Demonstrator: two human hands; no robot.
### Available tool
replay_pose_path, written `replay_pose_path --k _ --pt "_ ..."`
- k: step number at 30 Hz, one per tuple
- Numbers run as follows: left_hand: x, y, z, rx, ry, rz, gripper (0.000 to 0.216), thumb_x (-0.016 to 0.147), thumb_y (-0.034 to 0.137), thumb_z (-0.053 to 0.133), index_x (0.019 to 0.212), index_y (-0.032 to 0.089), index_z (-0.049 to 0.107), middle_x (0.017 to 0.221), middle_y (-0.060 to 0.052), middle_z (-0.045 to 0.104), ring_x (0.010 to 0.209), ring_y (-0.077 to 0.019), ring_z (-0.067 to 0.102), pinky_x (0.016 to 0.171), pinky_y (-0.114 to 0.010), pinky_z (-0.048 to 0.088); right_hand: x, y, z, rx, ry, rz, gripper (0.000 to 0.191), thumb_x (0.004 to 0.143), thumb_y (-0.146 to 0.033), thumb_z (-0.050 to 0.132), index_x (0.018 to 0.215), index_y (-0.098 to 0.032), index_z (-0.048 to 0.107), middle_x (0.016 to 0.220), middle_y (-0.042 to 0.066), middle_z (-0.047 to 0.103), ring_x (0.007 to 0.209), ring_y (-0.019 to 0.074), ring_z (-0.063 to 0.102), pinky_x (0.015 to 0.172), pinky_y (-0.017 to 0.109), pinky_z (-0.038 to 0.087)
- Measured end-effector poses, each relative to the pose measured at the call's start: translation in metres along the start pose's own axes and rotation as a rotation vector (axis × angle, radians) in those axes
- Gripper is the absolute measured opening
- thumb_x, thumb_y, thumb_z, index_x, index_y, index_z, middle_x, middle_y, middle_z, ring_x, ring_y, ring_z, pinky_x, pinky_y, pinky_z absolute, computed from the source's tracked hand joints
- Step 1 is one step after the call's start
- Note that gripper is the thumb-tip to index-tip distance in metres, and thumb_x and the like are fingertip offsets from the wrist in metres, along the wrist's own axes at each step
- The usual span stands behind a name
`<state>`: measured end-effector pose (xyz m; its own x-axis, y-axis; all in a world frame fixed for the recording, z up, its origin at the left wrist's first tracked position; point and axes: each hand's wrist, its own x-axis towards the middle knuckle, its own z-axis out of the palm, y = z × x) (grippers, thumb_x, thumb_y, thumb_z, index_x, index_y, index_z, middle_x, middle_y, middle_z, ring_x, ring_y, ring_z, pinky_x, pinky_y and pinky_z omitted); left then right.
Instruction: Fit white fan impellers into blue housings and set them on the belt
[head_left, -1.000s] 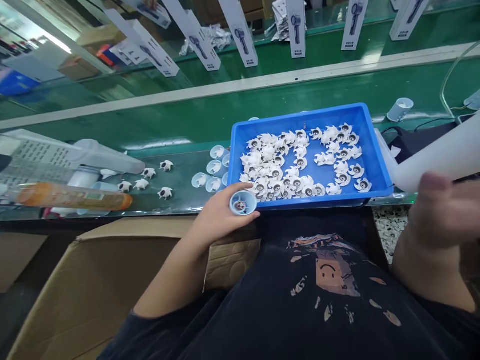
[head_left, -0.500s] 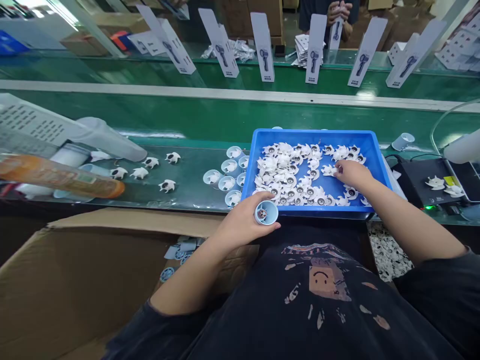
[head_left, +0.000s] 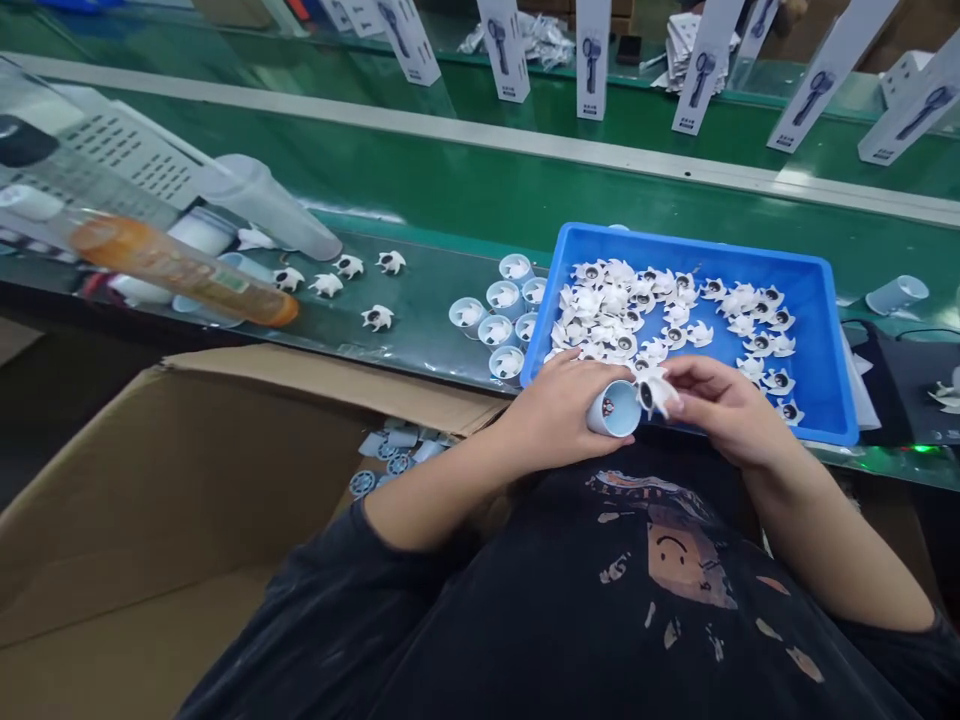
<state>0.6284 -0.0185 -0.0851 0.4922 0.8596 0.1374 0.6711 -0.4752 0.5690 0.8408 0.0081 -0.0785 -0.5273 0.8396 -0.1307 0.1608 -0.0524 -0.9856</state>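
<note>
My left hand (head_left: 559, 410) is wrapped round a small pale blue cylindrical housing (head_left: 615, 410), its open end turned to the right with a motor visible inside. My right hand (head_left: 716, 405) pinches a white fan impeller (head_left: 654, 393) right at the mouth of that housing. Both hands are just in front of the near edge of a blue tray (head_left: 821, 340) that holds several white impellers (head_left: 622, 310).
Several pale blue housings (head_left: 491, 315) stand left of the tray, and loose impellers (head_left: 352, 275) lie further left by an orange bottle (head_left: 180, 265). An open cardboard box (head_left: 187, 500) with housings inside sits at my lower left. White product cartons (head_left: 592, 45) stand beyond the green conveyor.
My right hand left the tray with an impeller and came to the mouth of the housing in my left hand. The view shifted left and down.
</note>
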Motion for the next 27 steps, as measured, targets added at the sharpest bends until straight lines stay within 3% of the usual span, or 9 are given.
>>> replay_pose_path --k 5,10,15,17,20,21,23,25,27 --pt "0.000 0.006 0.013 0.130 0.184 0.135 0.028 0.087 0.028 0.055 0.112 0.015 0.054 0.107 -0.009 0.070 0.103 -0.0230 0.065 0.108 -0.044 0.040 -0.002 -0.006 0.013 -0.743 0.131 -0.489 0.007 0.085 -0.022 0.064 0.085 -0.019 0.070 0.087 0.005 0.054 0.072 0.0135 0.052 0.063 0.027 0.043" --pt "-0.002 0.009 0.026 0.180 0.369 0.182 0.023 0.090 0.024 0.048 0.111 0.016 0.051 0.104 -0.008 0.070 0.100 -0.0212 0.065 0.101 -0.039 0.048 0.006 0.004 0.019 -0.684 0.171 -0.586 0.006 0.086 -0.023 0.068 0.084 -0.018 0.071 0.078 0.002 0.048 0.069 0.0110 0.051 0.058 0.024 0.043" --pt "-0.004 0.013 0.012 0.221 0.274 0.205 0.027 0.091 0.028 0.053 0.115 0.016 0.053 0.107 -0.008 0.068 0.105 -0.0214 0.063 0.109 -0.041 0.041 0.005 0.015 0.019 -0.620 0.205 -0.645 0.015 0.093 -0.030 0.061 0.095 -0.018 0.070 0.083 0.004 0.049 0.074 0.0118 0.052 0.063 0.025 0.048" --pt "0.004 -0.004 -0.011 0.299 0.212 0.121 0.040 0.083 0.041 0.067 0.115 0.020 0.057 0.120 -0.010 0.063 0.119 -0.0280 0.055 0.114 -0.049 0.035 -0.004 0.018 0.011 -0.602 0.210 -0.673 0.020 0.096 -0.031 0.057 0.109 -0.020 0.068 0.096 0.007 0.053 0.087 0.0147 0.056 0.071 0.028 0.052" --pt "0.033 -0.061 -0.059 0.418 0.167 -0.289 0.054 0.065 0.049 0.083 0.109 0.023 0.065 0.128 -0.011 0.055 0.123 -0.0387 0.049 0.106 -0.057 0.039 -0.023 0.024 -0.008 -0.580 0.327 -0.621 0.024 0.096 -0.029 0.056 0.118 -0.026 0.064 0.113 0.009 0.054 0.102 0.0187 0.057 0.080 0.032 0.053" --pt "0.046 -0.084 -0.075 0.406 0.148 -0.439 0.052 0.069 0.048 0.081 0.111 0.021 0.064 0.123 -0.012 0.058 0.116 -0.0368 0.054 0.101 -0.053 0.043 -0.030 0.027 -0.014 -0.571 0.392 -0.586 0.023 0.096 -0.027 0.057 0.117 -0.027 0.064 0.113 0.008 0.054 0.102 0.0189 0.057 0.080 0.032 0.053" --pt "0.070 -0.129 -0.101 0.379 0.233 -0.667 0.057 0.080 0.037 0.073 0.129 0.017 0.054 0.126 -0.013 0.057 0.116 -0.0320 0.055 0.099 -0.044 0.045 -0.038 0.035 -0.022 -0.543 0.491 -0.538 0.020 0.095 -0.026 0.057 0.113 -0.027 0.065 0.110 0.008 0.057 0.100 0.0183 0.058 0.080 0.032 0.053" --pt "0.091 -0.158 -0.113 0.405 0.297 -0.764 0.064 0.086 0.025 0.064 0.142 0.012 0.037 0.132 -0.015 0.053 0.120 -0.0282 0.054 0.101 -0.039 0.044 -0.042 0.043 -0.022 -0.516 0.506 -0.532 0.018 0.095 -0.027 0.057 0.111 -0.026 0.065 0.109 0.007 0.058 0.102 0.0175 0.059 0.082 0.030 0.053" --pt "0.114 -0.164 -0.107 0.433 0.259 -0.708 0.059 0.090 0.023 0.061 0.141 0.008 0.036 0.132 -0.014 0.053 0.118 -0.0266 0.055 0.100 -0.041 0.044 -0.044 0.049 -0.016 -0.506 0.487 -0.549 0.017 0.096 -0.028 0.056 0.110 -0.026 0.065 0.109 0.006 0.059 0.105 0.0156 0.059 0.087 0.028 0.053"
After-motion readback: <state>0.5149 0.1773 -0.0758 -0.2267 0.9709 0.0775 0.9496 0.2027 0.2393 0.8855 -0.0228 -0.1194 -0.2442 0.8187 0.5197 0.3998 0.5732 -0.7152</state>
